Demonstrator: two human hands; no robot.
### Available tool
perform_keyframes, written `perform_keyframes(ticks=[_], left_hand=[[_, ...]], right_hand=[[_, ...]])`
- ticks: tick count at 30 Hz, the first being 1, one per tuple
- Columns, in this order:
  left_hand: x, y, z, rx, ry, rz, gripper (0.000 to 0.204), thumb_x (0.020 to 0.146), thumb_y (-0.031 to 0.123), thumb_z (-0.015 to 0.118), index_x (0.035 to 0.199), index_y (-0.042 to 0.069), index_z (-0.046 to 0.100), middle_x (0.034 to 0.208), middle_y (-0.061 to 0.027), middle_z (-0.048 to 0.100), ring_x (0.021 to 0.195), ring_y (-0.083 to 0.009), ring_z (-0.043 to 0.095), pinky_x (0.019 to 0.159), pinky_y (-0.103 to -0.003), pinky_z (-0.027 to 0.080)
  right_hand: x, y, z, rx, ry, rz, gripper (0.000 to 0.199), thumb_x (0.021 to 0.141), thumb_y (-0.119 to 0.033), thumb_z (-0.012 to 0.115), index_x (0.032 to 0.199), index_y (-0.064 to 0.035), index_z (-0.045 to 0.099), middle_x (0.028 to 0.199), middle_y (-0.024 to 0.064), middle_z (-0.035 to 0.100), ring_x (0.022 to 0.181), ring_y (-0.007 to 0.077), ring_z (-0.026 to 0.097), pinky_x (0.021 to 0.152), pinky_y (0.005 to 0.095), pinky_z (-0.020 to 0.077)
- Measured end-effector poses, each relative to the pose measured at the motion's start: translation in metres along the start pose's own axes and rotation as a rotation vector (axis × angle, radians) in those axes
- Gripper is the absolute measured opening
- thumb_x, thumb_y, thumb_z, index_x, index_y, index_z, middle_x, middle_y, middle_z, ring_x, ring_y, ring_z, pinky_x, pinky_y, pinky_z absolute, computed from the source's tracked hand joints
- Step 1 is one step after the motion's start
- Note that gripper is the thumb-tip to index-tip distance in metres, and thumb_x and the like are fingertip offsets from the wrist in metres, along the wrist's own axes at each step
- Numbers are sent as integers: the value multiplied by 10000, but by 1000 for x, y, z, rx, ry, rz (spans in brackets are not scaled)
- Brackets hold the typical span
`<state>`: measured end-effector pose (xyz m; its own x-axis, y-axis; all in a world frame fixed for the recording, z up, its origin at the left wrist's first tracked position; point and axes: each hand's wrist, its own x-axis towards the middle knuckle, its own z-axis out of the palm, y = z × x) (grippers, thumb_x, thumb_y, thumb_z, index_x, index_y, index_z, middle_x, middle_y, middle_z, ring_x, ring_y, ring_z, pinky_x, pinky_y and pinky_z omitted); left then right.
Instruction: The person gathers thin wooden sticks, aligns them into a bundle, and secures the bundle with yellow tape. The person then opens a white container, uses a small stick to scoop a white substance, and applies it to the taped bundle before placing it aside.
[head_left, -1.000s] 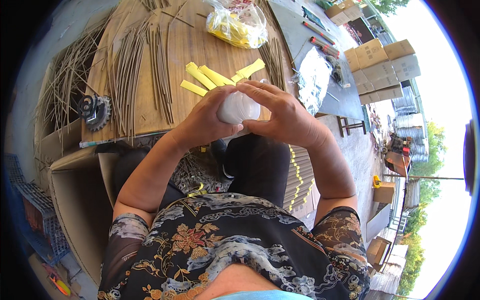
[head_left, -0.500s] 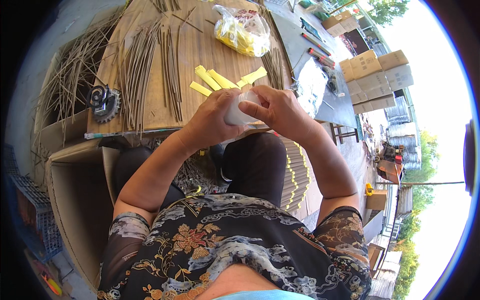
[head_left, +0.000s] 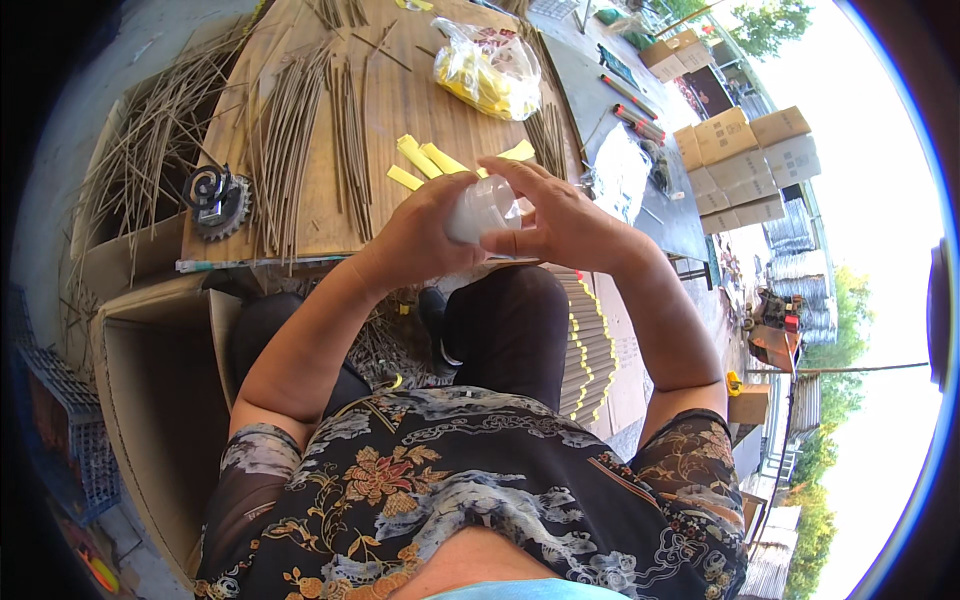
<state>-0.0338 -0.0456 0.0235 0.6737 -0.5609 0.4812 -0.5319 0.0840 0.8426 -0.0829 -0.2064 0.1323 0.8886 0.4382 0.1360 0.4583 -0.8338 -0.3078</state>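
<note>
Above the table's near edge, a whitish translucent plastic bottle (head_left: 470, 217) lies tilted between my hands, its narrower ringed end toward the right. My left hand (head_left: 425, 228) is wrapped around its body. The fingers and thumb of my right hand (head_left: 560, 220) are spread apart around the ringed end; whether they touch it is hard to tell. Its palm side is partly hidden. Just beyond my hands, several yellow paper strips (head_left: 416, 155) lie on the wooden table (head_left: 395, 105).
Bundles of thin brown sticks (head_left: 290, 150) cover the table's left side. A clear bag of yellow strips (head_left: 490, 75) sits farther back. At the left edge stands a metal coil holder with a toothed wheel (head_left: 218, 205). An open cardboard box (head_left: 165, 400) is by my left leg.
My right hand has loosened from the bottle's end, its fingers spreading apart and uncovering the ringed part. My left hand keeps its hold. The view has shifted slightly.
</note>
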Motion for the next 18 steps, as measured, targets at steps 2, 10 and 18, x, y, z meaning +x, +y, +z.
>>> perform_keyframes(ticks=[2, 10, 18], left_hand=[[1, 2, -2, -128, -41, -40, 651, 603, 122, 743, 1164, 13, 431, 1045, -180, 528, 957, -319, 539, 828, -378, 439], [-4, -7, 5, 282, 140, 249, 611, 600, 118, 709, 1137, -36, 462, 1041, -223, 547, 951, -355, 551, 824, -370, 451], [-2, 5, -5, -217, -80, -66, 610, 625, 114, 717, 1161, -4, 450, 1040, -188, 539, 943, -288, 551, 812, -339, 451]], right_hand=[[0, 5, -4, 55, -40, -59, 620, 756, -391, 668, 1179, 15, 468, 803, 153, 595, 696, 204, 589, 633, 310, 470], [16, -19, -7, 43, -327, 537, 640, 771, -379, 657, 1218, 23, 439, 831, 179, 587, 798, 215, 587, 631, 310, 452], [1, -5, -3, 87, -93, 137, 622, 697, -301, 736, 1184, -4, 488, 867, 151, 587, 773, 194, 579, 671, 313, 468]])
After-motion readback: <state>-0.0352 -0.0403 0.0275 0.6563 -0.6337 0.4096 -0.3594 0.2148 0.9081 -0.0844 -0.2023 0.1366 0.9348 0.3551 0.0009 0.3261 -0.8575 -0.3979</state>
